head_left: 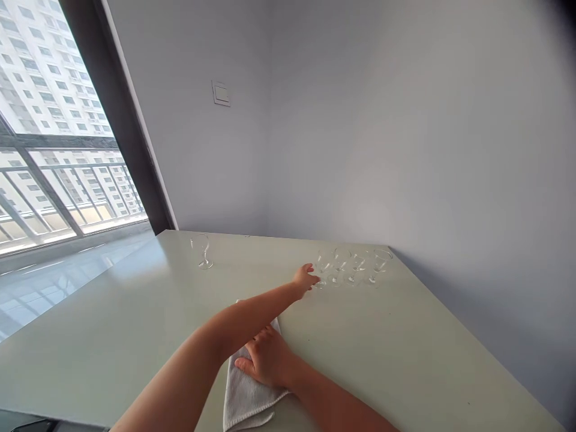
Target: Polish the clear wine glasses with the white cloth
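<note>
My left hand (306, 280) reaches across to the right, its thumb and fingers apart around the near side of the leftmost clear stemmed glass (322, 264) of a group; whether it touches the glass I cannot tell. More stemmed glasses (380, 264) stand close together just right of it. My right hand (269, 358) lies on a folded grey-white cloth (245, 402), its thumb spread out to the left. The left forearm crosses over the cloth and hides part of the right hand's fingers.
A single stemmed glass (204, 252) stands apart at the far left of the pale glossy table (144, 336). Grey walls (360, 120) meet behind the table. A window with a railing (67, 186) is on the left, and a light switch (221, 93) is on the wall.
</note>
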`<state>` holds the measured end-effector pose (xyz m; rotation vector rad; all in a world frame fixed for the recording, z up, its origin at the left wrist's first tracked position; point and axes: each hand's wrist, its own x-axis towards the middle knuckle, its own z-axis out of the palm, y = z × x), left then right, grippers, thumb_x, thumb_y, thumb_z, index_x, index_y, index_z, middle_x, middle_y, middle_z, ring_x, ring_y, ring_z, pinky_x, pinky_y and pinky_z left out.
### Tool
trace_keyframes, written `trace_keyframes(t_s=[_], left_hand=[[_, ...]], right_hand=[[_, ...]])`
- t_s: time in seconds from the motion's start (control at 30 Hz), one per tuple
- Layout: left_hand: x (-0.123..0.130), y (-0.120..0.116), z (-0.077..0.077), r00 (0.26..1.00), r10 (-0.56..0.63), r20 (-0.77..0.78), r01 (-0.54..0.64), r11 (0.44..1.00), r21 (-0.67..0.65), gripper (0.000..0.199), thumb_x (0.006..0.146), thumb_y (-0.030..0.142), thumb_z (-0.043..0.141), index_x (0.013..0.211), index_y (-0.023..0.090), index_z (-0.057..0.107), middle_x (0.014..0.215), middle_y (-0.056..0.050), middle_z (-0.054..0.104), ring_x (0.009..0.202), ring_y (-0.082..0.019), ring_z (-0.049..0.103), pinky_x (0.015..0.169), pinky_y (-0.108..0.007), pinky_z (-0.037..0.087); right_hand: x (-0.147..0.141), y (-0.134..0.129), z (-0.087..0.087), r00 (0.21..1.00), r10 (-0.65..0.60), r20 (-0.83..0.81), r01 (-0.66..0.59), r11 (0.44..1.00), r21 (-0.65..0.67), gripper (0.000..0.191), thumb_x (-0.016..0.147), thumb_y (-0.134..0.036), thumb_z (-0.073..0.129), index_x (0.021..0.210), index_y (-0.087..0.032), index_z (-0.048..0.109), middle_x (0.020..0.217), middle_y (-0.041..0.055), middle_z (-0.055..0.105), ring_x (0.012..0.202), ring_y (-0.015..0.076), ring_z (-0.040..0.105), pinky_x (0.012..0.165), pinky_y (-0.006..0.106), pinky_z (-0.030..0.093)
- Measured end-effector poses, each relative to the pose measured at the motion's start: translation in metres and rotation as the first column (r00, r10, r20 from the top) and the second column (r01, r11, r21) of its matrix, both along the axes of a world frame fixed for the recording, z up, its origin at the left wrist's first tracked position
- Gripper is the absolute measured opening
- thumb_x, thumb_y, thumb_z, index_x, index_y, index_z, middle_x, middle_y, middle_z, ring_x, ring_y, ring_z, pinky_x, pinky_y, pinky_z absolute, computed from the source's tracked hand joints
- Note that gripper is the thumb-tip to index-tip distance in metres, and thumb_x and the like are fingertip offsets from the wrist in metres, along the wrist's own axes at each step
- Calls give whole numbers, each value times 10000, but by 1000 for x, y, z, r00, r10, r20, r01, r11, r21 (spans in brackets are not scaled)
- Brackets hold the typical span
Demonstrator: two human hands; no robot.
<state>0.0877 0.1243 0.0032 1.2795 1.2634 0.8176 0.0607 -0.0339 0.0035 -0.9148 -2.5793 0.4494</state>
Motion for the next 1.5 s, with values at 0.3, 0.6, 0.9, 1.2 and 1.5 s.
trace_keyframes(t_s=[0.3, 0.6, 0.9, 1.2, 1.5], left_hand=[[1, 17, -5, 1000, 24, -16, -22, 996, 89, 224, 732, 277, 565, 917, 152, 556, 719, -1, 547, 465, -29, 411, 466, -173, 387], [-214, -10, 0, 935, 342, -90, -313, 919, 240, 247, 640, 336, 616, 816, 176, 552, 610, 42, 500, 433, -44, 375, 437, -182, 345], [-323, -27, 0, 846, 532, -30, -519, 836, 181, 325, 613, 421, 630, 792, 169, 533, 693, 15, 556, 453, -43, 371, 473, -213, 344], [-318, -24, 9, 779, 627, -16, -620, 773, 133, 333, 546, 338, 688, 797, 166, 553, 633, 16, 518, 500, -78, 437, 484, -223, 361], [-284, -64, -3, 549, 836, -8, -806, 531, 263, 372, 695, 247, 477, 1060, 195, 430, 846, -17, 508, 579, -92, 456, 519, -217, 367]], right_hand=[[8, 2, -5, 1000, 10, 17, -10, 1000, -1, 526, 841, -464, 403, 1312, -240, 328, 1338, 24, 403, 1249, 220, 294, 1052, 383, 211], [7, 7, -12, 990, 70, 122, -56, 992, -109, 577, 871, -492, 291, 1362, -190, 263, 1444, 36, 188, 1326, 214, 97, 1088, 400, 97], [6, 8, -13, 988, 67, 137, -50, 991, -128, 570, 870, -500, 284, 1359, -206, 273, 1447, 24, 174, 1328, 201, 90, 1091, 396, 69], [7, 7, -12, 989, 58, 135, -41, 991, -124, 563, 870, -493, 296, 1357, -211, 279, 1445, 28, 184, 1328, 199, 95, 1089, 396, 74], [37, 50, -17, 697, -391, -600, 303, 920, -248, 360, 803, -391, 456, 1088, -195, 558, 1204, 88, 517, 1100, 201, 471, 903, 347, 399]])
